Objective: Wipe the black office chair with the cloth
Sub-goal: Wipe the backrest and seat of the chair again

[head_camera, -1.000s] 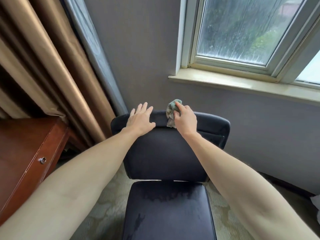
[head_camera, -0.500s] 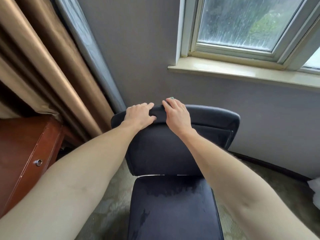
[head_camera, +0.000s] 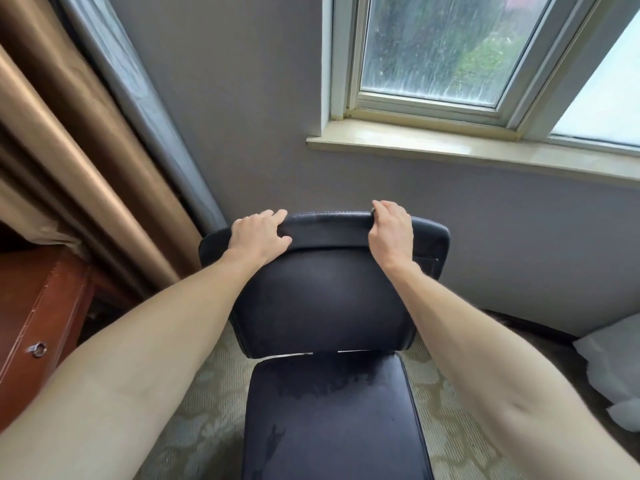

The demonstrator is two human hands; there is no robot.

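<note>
Gripping chair top, fingers curled: left hand, right hand; curtain & desk left, windowsill beyond.

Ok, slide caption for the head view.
Left hand grips the top edge of the black office chair; right hand curls over it, cloth hidden.

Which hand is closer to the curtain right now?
Left. The left hand grips the top edge of the chair at the end nearest the curtain; the right hand grips that edge farther toward the window.
</note>
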